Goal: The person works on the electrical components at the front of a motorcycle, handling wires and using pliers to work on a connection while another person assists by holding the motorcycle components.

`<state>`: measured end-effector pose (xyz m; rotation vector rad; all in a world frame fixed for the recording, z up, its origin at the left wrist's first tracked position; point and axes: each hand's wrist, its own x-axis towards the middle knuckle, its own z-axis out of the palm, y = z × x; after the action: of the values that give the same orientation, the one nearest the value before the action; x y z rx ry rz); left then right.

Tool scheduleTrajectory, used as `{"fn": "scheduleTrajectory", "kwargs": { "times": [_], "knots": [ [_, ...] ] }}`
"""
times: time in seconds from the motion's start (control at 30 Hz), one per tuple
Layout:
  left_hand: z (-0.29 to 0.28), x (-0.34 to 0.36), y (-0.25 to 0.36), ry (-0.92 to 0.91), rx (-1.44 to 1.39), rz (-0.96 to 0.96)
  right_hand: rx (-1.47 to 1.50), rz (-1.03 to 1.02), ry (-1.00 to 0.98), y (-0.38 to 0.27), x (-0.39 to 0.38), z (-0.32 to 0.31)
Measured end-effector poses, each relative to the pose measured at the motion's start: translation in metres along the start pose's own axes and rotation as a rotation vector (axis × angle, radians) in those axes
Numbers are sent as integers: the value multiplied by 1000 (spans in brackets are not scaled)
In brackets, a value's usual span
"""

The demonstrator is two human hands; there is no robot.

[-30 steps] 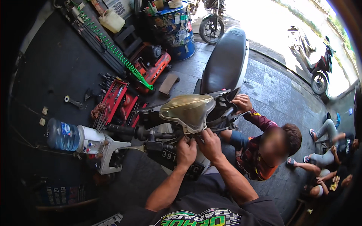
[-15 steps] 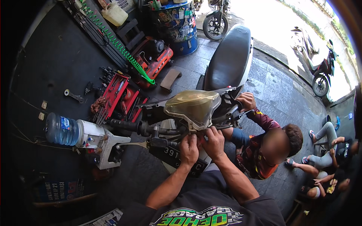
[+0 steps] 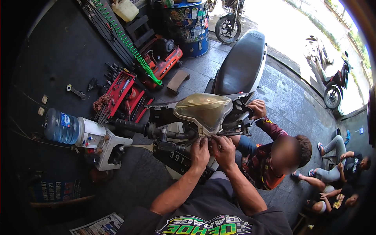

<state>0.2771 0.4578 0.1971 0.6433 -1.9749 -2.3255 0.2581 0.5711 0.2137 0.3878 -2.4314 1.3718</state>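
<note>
Under the headlight cover (image 3: 203, 111), left hand (image 3: 199, 150) and right hand (image 3: 224, 150) pinch something hidden.

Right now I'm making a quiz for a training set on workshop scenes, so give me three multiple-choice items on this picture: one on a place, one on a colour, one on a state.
1. Where do the left hand and right hand work?
A. on the seat
B. just under the clear headlight cover
C. in the red tool tray

2. What colour is the coiled hose?
A. green
B. yellow
C. white

3. How does the water bottle lie?
A. upright on its base
B. hanging from the wall
C. on its side, neck in a white holder

Answers:
1 B, both hands meet below the cover at the scooter's front.
2 A, the spiral is bright green.
3 C, the bottle lies level, its neck meeting the holder.
</note>
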Motion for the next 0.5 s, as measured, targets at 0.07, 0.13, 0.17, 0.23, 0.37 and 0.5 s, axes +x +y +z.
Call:
{"fn": "scheduleTrajectory", "kwargs": {
  "times": [0.07, 0.13, 0.17, 0.23, 0.37, 0.5],
  "knots": [
    [2, 1, -1, 33, -51, -18, -36, -51, 18, -2, -1, 0],
    [6, 2, 4, 46, -100, -20, -69, -96, 34, -3, 0, -1],
    [8, 1, 8, 43, -125, -16, -86, -114, 37, -3, 0, -1],
    [9, 0, 11, 33, -125, -9, -108, -136, 42, -3, 0, -2],
    [5, 6, 2, 26, -73, -8, -107, -143, 37, 0, 0, -1],
    [3, 4, 3, 19, -151, -105, 4, -27, 13, -4, 2, -2]
  ]
}}
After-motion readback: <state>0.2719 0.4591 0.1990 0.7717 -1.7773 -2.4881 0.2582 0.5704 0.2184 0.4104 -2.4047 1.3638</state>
